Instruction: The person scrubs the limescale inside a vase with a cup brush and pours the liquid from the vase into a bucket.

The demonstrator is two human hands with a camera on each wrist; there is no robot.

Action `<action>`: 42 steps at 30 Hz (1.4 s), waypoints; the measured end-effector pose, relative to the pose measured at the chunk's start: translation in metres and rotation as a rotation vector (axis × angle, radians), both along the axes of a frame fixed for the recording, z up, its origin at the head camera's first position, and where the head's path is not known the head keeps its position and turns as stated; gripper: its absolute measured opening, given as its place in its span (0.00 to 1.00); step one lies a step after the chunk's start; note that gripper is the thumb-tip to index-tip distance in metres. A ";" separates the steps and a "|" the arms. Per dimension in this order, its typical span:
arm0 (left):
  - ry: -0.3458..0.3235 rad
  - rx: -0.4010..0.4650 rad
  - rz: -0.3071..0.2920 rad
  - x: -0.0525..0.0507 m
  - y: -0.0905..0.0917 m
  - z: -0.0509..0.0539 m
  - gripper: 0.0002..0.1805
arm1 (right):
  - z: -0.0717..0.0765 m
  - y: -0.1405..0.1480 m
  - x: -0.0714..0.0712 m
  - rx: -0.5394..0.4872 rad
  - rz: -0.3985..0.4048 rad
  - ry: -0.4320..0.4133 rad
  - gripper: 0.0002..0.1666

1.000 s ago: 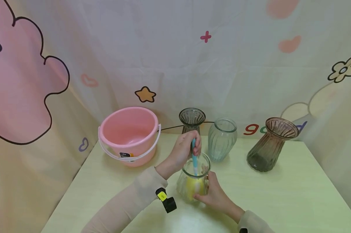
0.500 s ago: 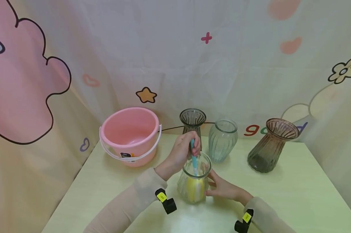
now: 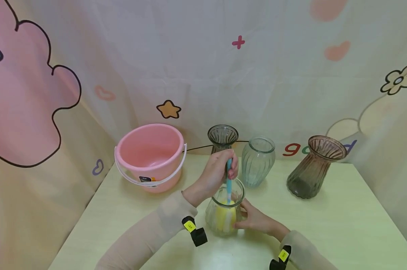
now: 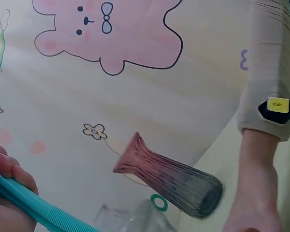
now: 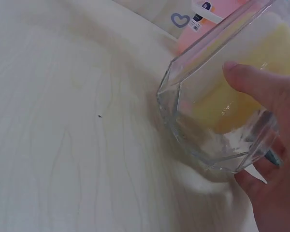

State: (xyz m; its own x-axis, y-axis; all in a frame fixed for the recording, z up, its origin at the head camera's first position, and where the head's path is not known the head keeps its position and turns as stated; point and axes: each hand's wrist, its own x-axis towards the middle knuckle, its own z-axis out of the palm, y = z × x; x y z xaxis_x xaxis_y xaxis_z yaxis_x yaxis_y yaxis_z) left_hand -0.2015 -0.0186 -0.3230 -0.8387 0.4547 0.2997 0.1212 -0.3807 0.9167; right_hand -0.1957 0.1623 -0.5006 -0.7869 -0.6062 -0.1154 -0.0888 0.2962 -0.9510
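Note:
My left hand grips the teal handle of a sponge bottle brush, its fingers curled round it above the vase. The yellow and white sponge head is down inside a clear glass vase. At the vase's right side, my right hand holds it low on the wall, thumb in front and fingers behind. The right wrist view shows the thumb against the faceted glass, with the sponge seen through it. In the left wrist view, the brush handle crosses the palm.
A pink bucket with a white handle stands at the back left. Behind the held vase is a dark grey vase, with a pale green glass vase beside it. A brownish vase stands farther right. A printed curtain hangs behind the table.
My left hand has shifted slightly right and up with the brush, whose handle is now more upright. The right thumb has moved from the vase's front toward its right side.

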 end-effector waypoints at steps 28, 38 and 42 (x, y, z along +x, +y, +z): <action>0.008 0.042 0.040 0.006 0.003 0.027 0.21 | -0.005 -0.007 0.012 0.002 -0.161 0.069 0.59; -0.072 0.087 0.066 -0.001 0.002 -0.015 0.21 | -0.010 -0.007 0.014 -0.009 -0.160 0.121 0.54; -0.047 0.088 0.045 0.000 0.002 -0.016 0.20 | -0.011 -0.008 0.014 0.016 -0.195 0.135 0.54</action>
State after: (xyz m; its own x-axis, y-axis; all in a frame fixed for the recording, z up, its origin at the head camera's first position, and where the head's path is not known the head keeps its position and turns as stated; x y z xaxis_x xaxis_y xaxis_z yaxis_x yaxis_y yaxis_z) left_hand -0.2012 -0.0163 -0.3394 -0.8720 0.3895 0.2964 0.0976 -0.4550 0.8851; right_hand -0.1819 0.1541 -0.5118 -0.8978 -0.4403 -0.0093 -0.1548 0.3353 -0.9293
